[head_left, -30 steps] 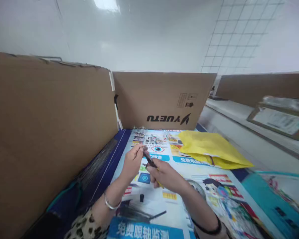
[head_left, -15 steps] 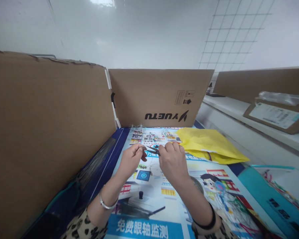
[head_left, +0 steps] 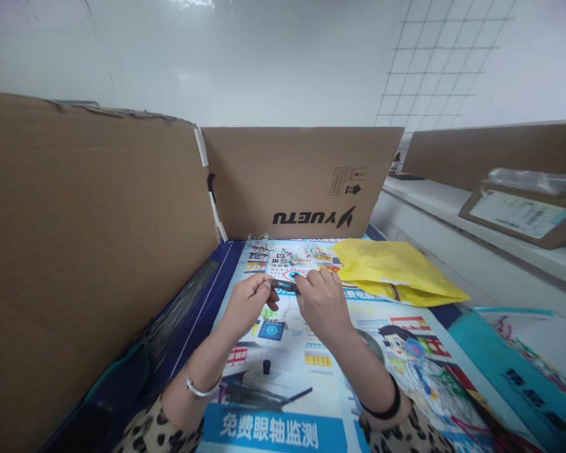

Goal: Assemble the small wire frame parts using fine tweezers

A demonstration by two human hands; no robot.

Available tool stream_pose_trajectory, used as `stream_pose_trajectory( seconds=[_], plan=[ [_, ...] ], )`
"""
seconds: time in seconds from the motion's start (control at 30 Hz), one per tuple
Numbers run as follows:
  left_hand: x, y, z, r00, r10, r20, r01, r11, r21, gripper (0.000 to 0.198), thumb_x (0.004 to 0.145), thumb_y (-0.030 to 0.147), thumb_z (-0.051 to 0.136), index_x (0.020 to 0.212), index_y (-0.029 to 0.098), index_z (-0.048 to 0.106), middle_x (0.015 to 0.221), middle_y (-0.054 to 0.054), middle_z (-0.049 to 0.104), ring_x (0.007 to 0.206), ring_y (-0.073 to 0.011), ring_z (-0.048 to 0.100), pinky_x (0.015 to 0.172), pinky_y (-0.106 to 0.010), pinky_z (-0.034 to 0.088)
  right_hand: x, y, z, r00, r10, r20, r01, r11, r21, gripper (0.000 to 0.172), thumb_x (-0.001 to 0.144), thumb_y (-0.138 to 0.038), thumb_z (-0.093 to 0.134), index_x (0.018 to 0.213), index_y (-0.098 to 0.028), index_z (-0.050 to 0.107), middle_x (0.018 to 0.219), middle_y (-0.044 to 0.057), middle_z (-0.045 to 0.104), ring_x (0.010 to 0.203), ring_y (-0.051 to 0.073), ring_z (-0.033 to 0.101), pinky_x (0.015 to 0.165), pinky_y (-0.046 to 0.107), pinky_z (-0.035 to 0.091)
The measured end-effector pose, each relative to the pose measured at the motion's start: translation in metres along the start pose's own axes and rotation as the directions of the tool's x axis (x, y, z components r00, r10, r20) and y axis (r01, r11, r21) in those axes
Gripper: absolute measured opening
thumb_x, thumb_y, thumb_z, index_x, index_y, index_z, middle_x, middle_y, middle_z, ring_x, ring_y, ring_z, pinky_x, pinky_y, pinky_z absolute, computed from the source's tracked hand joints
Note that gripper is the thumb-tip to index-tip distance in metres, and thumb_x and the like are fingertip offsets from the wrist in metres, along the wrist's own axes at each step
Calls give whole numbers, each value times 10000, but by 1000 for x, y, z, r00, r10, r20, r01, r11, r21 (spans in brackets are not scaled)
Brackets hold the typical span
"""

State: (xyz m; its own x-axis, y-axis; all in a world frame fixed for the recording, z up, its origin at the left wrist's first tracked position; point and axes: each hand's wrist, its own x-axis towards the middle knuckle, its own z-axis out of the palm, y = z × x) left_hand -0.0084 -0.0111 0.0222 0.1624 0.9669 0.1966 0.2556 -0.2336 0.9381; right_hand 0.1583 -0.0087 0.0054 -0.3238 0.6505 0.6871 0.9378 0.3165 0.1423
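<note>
Over the middle of the table, my left hand (head_left: 251,304) is closed, thumb and fingers pinched together at the tip of a small dark pair of scissors (head_left: 285,287). What the pinch holds is too small to make out. My right hand (head_left: 324,308) wraps round the scissors' handles, mostly hiding them, and the blades point left to the left fingertips. A thin pale thread (head_left: 288,308) seems to hang below the blades between my hands. Beneath lies a printed poster sheet (head_left: 283,352) in blue and white.
Cardboard panels (head_left: 245,182) stand at the back and left. A yellow bag (head_left: 391,270) lies at the back right, a teal pouch (head_left: 504,371) at the right. Bundled clear strands (head_left: 183,308) lie along the left; a tangle of coloured strings (head_left: 457,396) is near the right front.
The scissor blades, spread apart before, now look closer together at my left fingertips. My right hand has shifted slightly left; my left hand is almost unmoved.
</note>
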Motion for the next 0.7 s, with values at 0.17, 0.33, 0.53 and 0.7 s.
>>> stream_pose_trajectory(
  seconds=[0.17, 0.33, 0.53, 0.7],
  plan=[
    [1, -1, -5, 999, 1, 51, -2, 1000, 23, 224, 800, 275, 407, 751, 147, 585, 618, -22, 638, 530, -121, 579, 531, -221, 421, 0, 2, 3, 1000, -28, 2, 27, 999, 33, 66, 764, -195, 553, 794, -191, 611, 715, 47, 531, 746, 187, 379, 676, 317, 228],
    [0, 1, -6, 997, 18, 70, -25, 994, 111, 235, 818, 266, 378, 723, 159, 564, 629, -17, 641, 539, -120, 580, 549, -224, 417, -2, 4, 6, 999, -37, -9, 37, 999, 15, 73, 772, -188, 548, 803, -194, 613, 704, 41, 529, 742, 184, 374, 676, 313, 230],
    [-3, 3, -5, 996, 32, 80, -43, 989, 142, 220, 802, 241, 379, 703, 163, 559, 599, 0, 628, 539, -120, 591, 558, -219, 415, -2, 6, 11, 998, -51, -42, 52, 999, 12, 90, 786, -173, 524, 785, -186, 614, 693, 41, 519, 733, 176, 377, 678, 308, 230],
    [-3, 4, -4, 996, 48, 77, -60, 985, 162, 206, 789, 232, 387, 692, 168, 557, 607, 7, 631, 546, -118, 604, 597, -225, 434, -3, 7, 15, 999, -49, -21, 49, 999, 18, 103, 789, -173, 521, 818, -179, 620, 703, 46, 528, 742, 178, 390, 691, 305, 235]
  ],
)
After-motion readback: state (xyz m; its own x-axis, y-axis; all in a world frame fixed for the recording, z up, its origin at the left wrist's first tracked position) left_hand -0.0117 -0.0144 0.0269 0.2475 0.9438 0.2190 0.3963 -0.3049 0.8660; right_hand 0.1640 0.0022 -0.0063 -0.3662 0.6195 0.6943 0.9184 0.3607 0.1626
